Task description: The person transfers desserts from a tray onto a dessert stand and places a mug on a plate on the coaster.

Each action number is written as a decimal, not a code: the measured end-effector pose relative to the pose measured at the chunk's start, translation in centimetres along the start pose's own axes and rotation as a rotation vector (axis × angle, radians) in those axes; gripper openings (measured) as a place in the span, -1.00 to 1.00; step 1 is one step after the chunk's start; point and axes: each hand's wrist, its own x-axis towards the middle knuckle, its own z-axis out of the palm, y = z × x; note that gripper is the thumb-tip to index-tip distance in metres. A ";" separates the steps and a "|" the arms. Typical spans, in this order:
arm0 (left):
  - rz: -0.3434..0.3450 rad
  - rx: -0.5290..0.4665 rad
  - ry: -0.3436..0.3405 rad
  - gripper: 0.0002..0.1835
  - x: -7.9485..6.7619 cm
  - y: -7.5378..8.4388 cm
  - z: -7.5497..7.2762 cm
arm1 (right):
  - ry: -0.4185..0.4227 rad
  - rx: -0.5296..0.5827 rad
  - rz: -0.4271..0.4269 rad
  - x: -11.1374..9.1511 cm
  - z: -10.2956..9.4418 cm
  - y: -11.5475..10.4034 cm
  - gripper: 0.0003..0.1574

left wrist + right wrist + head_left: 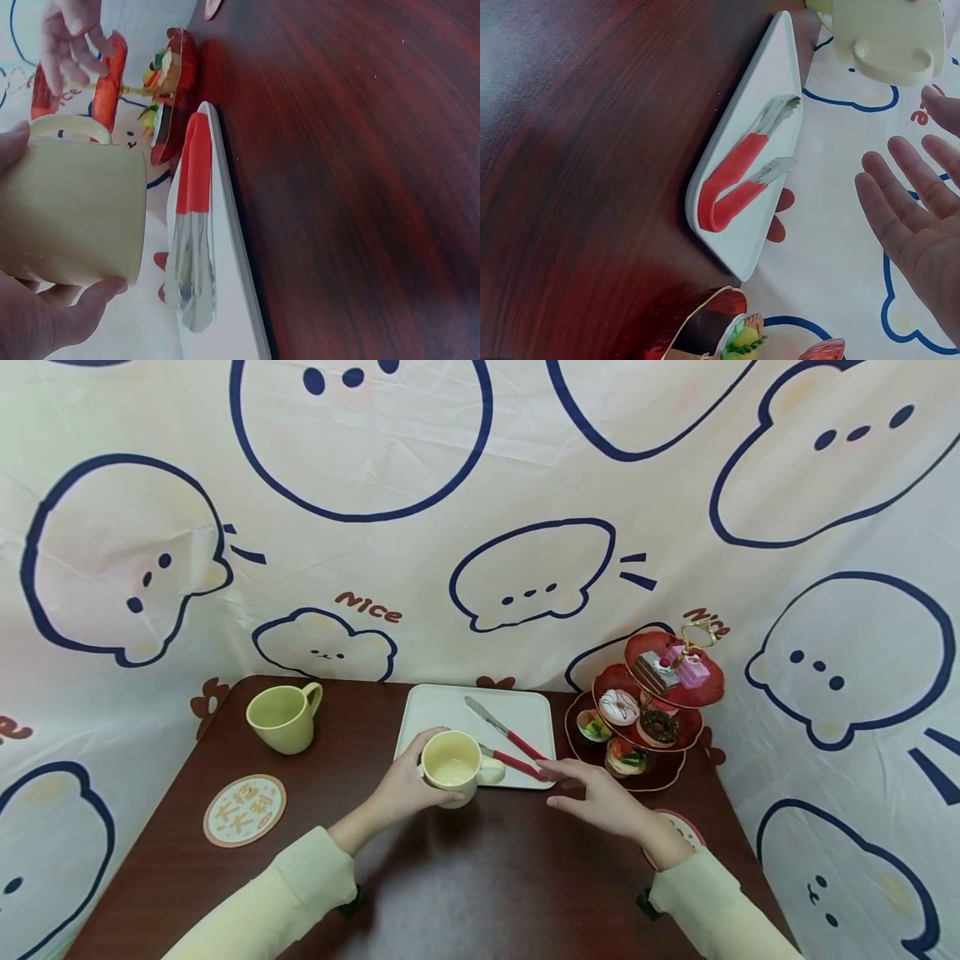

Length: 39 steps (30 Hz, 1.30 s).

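My left hand (401,781) grips a pale yellow mug (450,760) by its body, lifted off the table in front of the tray. The mug's handle (71,126) points right, towards my right hand (600,797). That hand hovers near the tray's right front corner with its fingers spread and nothing in them, as the right wrist view shows. Behind the mug, red-handled tongs (739,161) with metal ends lie on a white rectangular tray (427,710). In the head view the mug covers part of the tongs.
A green mug (283,718) stands at the back left, behind a round coaster (245,811). At the back right rises a tiered red stand (705,681) with cakes, doughnuts and other pastries. Another round coaster (682,827) lies partly beneath my right forearm. Patterned cloth (420,568) surrounds the dark table (480,893).
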 end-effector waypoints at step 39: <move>0.078 -0.006 -0.201 0.05 0.0 0.7 4.1 | -0.011 -0.004 -0.032 1.1 2.0 -2.2 -0.62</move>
